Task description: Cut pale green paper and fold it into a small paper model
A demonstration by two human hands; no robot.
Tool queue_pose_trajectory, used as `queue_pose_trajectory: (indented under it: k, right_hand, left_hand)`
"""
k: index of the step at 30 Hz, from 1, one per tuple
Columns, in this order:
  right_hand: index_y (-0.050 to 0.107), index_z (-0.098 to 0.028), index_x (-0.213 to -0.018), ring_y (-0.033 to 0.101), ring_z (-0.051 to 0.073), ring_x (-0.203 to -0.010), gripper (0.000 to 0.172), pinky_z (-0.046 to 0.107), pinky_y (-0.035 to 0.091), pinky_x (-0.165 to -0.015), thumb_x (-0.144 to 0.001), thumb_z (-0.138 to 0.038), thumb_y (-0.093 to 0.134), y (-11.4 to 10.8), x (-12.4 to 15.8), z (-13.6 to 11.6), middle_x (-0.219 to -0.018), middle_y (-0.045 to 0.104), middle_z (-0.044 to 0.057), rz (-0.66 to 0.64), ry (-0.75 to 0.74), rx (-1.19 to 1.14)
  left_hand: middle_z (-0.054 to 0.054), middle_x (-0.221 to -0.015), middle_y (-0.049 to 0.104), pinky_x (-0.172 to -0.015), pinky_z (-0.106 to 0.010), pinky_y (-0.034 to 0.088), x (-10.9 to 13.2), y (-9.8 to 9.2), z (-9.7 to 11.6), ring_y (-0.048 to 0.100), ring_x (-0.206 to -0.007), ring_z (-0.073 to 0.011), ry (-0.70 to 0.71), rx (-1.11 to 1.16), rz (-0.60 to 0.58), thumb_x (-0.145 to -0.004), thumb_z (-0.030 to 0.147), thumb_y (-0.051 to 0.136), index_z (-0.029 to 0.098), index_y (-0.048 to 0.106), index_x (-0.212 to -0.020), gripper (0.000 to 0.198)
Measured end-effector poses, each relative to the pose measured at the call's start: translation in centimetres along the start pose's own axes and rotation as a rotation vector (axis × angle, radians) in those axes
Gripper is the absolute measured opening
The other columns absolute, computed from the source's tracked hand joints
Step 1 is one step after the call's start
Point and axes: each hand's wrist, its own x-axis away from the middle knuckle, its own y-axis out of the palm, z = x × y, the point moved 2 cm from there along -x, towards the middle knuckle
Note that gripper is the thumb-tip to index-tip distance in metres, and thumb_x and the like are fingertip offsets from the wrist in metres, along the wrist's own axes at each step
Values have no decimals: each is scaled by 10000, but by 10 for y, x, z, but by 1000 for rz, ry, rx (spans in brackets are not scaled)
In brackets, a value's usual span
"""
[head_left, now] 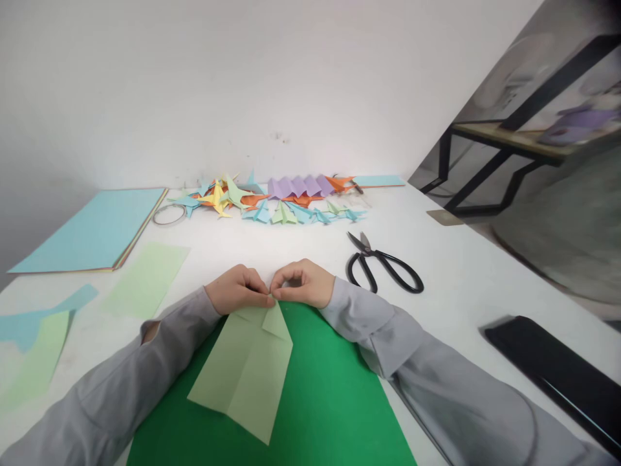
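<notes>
A pale green sheet of paper with a lengthwise crease and folded flaps at its far end rests over a green mat. At that narrow far end, my left hand pinches the paper between thumb and fingers. My right hand is closed in a pinch on the tip of the same paper, its fingertips meeting those of the left. Both hands partly cover the folded tip. To the right of my right hand lie black-handled scissors with their blades slightly apart.
Folded paper shapes and a purple pleated paper line the wall. At left are a stack of coloured paper, a tape ring, a light green sheet and paper scraps. A black case-like object lies right.
</notes>
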Motion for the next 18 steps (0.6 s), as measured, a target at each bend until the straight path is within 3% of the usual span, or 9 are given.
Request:
queue_pose_trajectory:
  k: [3, 7, 13, 18]
  right_hand:
    - [641, -109, -696, 511, 100, -579, 236, 252, 402, -598, -617, -330, 668, 1, 0, 0, -619, 603, 4, -33, 10, -44]
    - [630, -115, -660, 480, 81, -533, 248, 233, 378, -550, -601, -352, 679, 2, -1, -2, -564, 571, -19, -3, 21, -125]
    - [566, -138, -626, 360, 47, -414, 295, 206, 263, -426, -622, -416, 664, 3, 0, -8, -447, 447, -74, 103, 22, -241]
    - [531, -148, -591, 309, 42, -381, 290, 201, 218, -396, -621, -398, 676, 3, 1, -8, -403, 376, -92, 58, 27, -231]
  left_hand:
    - [-11, -516, 540, -444, -222, 327, 0, 1, -1, 489, -533, -124, -6, -82, -77, -563, 286, 696, 133, 657, -498, 171]
    - [-12, -533, 524, -461, -231, 318, 0, 0, -1, 466, -545, -121, -11, -108, -93, -592, 319, 672, 126, 647, -515, 209]
    - [4, -529, 530, -462, -229, 297, 1, 2, -3, 420, -492, -89, -36, 49, 31, -599, 364, 685, 111, 662, -599, 254]
    - [13, -488, 536, -446, -215, 299, 3, 2, 1, 425, -457, -80, -96, 195, 77, -517, 364, 743, 110, 631, -562, 281]
